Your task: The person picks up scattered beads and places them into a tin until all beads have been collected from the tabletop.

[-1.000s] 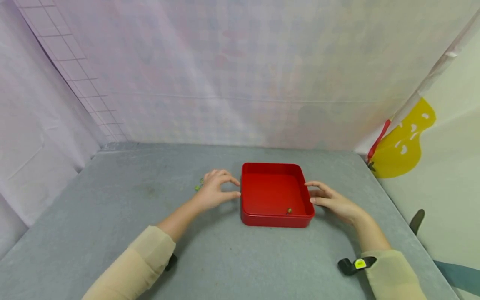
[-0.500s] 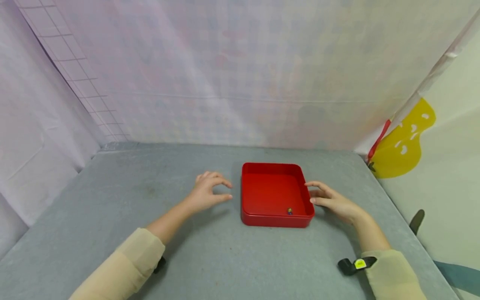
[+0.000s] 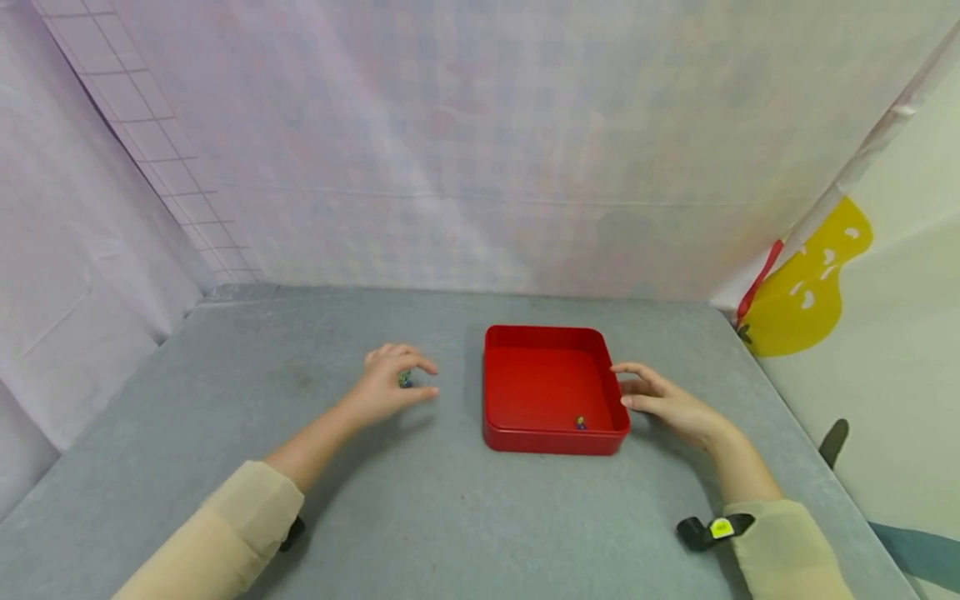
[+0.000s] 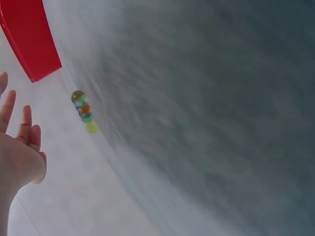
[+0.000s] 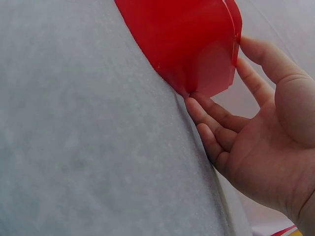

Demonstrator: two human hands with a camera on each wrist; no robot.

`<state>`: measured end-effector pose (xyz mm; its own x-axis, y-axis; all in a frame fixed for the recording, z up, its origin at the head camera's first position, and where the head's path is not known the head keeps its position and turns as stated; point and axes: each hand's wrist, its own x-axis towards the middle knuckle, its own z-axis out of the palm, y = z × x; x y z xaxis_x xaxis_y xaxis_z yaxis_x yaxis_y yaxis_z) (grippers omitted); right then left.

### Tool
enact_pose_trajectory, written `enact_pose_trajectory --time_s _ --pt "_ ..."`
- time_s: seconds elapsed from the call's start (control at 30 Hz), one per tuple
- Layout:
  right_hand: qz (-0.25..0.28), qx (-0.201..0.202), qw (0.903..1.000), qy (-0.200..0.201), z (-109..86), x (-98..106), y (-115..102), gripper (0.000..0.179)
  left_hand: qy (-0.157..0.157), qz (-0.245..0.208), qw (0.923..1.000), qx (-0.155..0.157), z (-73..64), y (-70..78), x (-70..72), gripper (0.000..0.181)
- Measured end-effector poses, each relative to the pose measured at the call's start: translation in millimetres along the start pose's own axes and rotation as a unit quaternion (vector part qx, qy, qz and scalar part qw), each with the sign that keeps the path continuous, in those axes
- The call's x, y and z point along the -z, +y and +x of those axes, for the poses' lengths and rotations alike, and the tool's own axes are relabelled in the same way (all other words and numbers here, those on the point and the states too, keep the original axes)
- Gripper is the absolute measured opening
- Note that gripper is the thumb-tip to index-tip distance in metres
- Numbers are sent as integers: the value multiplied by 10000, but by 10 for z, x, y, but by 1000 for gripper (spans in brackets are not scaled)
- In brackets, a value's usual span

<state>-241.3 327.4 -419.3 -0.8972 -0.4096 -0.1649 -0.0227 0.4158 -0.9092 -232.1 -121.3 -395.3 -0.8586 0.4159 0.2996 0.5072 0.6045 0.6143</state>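
A shallow red square box point(image 3: 547, 442) sits on the grey table, with one small glass marble point(image 3: 581, 422) inside near its front right corner. My right hand point(image 3: 671, 408) rests its fingertips against the box's right wall; in the right wrist view the fingers point(image 5: 211, 110) touch the red side low down and at the rim. Left of the box, my left hand point(image 3: 386, 387) is held with thumb and fingers apart. Glass marbles point(image 3: 405, 380) show through that gap, beyond the hand. The left wrist view has several marbles point(image 4: 84, 109) in a row, apart from the hand.
The grey table surface point(image 3: 480, 533) spreads around the box. Pale printed cloth point(image 3: 480, 167) hangs behind and along both sides. Black wrist devices point(image 3: 701, 533) sit at the sleeve cuffs.
My left hand has moved left, away from the box's left wall, and the marbles now show between its thumb and fingers. My right hand and the box have stayed in place.
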Motion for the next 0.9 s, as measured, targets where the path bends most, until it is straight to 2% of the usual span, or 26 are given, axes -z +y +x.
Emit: enact_pose_trajectory --time_s 0.27,0.57,0.9 --pt "-20 22 10000 13 -10 1 -6 56 42 99 9999 125 -69 -82 80 28" --pt "13 19 10000 1 -6 -9 -14 56 57 48 9999 113 -121 -131 174 28" --pt "15 53 10000 -16 -11 -12 -17 55 -59 14 9997 230 -204 -225 216 24"
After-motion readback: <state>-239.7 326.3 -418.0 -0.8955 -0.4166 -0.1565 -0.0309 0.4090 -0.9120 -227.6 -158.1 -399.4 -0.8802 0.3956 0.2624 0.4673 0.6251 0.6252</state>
